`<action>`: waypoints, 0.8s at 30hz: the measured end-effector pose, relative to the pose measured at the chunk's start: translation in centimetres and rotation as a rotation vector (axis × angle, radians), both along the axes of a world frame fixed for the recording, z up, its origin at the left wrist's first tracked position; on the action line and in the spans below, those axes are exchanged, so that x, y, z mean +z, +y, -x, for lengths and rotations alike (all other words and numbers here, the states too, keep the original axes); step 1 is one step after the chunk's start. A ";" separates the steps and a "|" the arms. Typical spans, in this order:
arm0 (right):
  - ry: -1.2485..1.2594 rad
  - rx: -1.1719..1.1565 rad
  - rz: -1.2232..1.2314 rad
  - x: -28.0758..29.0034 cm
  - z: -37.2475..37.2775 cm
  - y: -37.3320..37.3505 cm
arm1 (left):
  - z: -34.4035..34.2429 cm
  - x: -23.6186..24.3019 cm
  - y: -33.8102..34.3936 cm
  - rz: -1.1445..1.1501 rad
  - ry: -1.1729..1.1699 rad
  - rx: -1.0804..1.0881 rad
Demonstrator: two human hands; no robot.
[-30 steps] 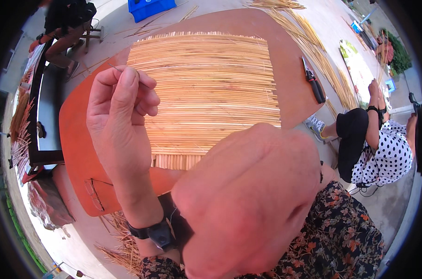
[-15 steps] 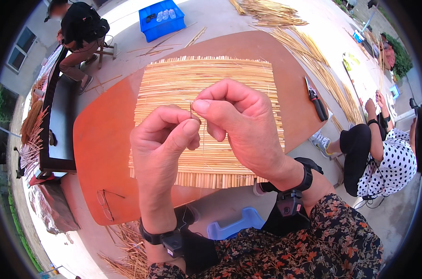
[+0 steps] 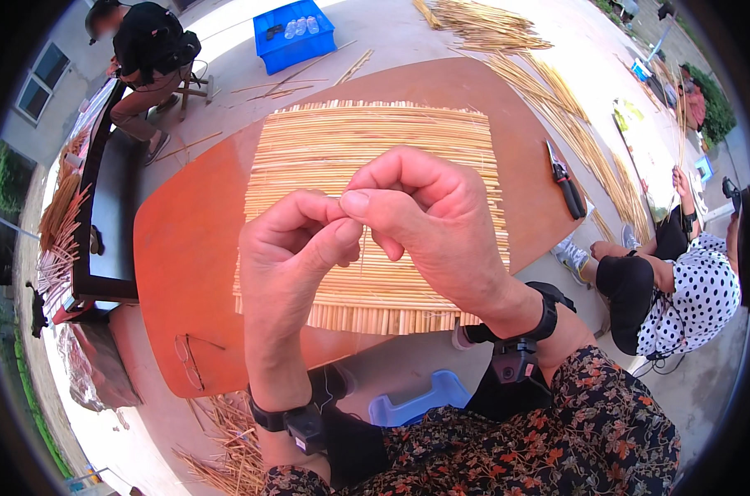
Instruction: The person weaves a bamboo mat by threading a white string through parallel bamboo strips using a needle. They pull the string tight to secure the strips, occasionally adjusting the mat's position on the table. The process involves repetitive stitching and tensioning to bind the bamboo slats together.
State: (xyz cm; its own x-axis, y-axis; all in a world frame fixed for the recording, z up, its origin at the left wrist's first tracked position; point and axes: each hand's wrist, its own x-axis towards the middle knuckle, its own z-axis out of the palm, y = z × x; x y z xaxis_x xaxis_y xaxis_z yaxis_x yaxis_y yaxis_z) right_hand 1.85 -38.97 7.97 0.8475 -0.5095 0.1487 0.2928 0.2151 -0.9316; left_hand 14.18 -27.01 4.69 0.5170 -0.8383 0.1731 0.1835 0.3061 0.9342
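Observation:
My left hand (image 3: pixel 288 248) and my right hand (image 3: pixel 437 223) meet fingertip to fingertip above a mat of straw-coloured stalks (image 3: pixel 375 132). Each thumb is pressed to its index finger in a pinch. A thin dark needle shows in the left pinch half a second ago; now the fingertips almost wholly cover it. What the right fingertips hold is too small to make out. The mat, bound with thin thread across its stalks, lies on a brown tabletop (image 3: pixel 185 273). A fine pale thread (image 3: pixel 329 384) hangs near my left wrist.
Red-and-black pruning shears (image 3: pixel 567 188) lie on the table's right side, glasses (image 3: pixel 190 364) at its left front. A blue crate (image 3: pixel 296 54) with bottles stands beyond. Loose stalks (image 3: pixel 549 107) cover ground at right. One person (image 3: pixel 148 50) stands far left; another (image 3: pixel 689 285) sits right.
My fingertips have closed together, and the needle that stood visible between them is now mostly hidden. The seated person at right has lowered one hand toward the knee.

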 end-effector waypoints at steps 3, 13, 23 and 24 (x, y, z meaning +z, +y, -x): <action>0.032 -0.064 0.133 0.0 -0.1 0.5 | -0.1 -0.1 -0.1 0.097 -0.004 0.032; 0.056 -0.121 0.323 -0.6 -0.4 1.5 | -0.8 0.1 0.4 0.235 -0.036 0.047; 0.087 -0.077 0.276 -0.6 -0.3 1.5 | -0.5 0.1 0.0 0.258 -0.311 0.148; 0.106 -0.068 0.259 -0.5 -0.3 1.3 | -0.4 0.0 0.0 0.256 -0.313 0.149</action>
